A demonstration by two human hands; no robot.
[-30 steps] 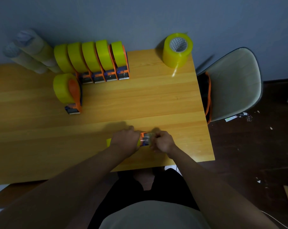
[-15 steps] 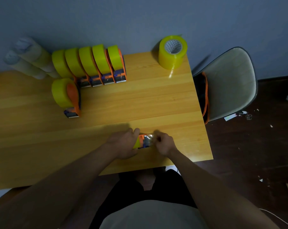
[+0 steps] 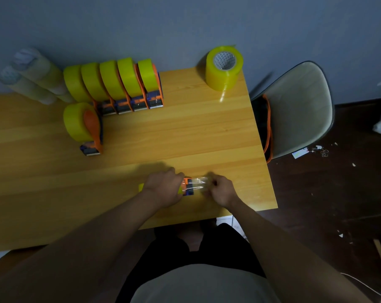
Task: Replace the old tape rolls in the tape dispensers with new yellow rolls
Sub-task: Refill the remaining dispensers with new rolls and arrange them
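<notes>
Now orange-blue tape dispenser (image 3: 187, 186) with yellow roll, clear tape strip (image 3: 199, 183) drawn out

A yellow wooden tabletop (image 3: 185, 132) stands against a grey wall. At its back edge five tape dispensers with yellow rolls (image 3: 117, 84) stand side by side in a row, one more dispenser (image 3: 84, 125) sits just in front of the row's left end, and some pale rolls (image 3: 32, 77) lie at the far left. A loose yellow roll (image 3: 223, 67) stands at the back right corner, and another dispenser (image 3: 186, 186) sits near the front edge.
</notes>
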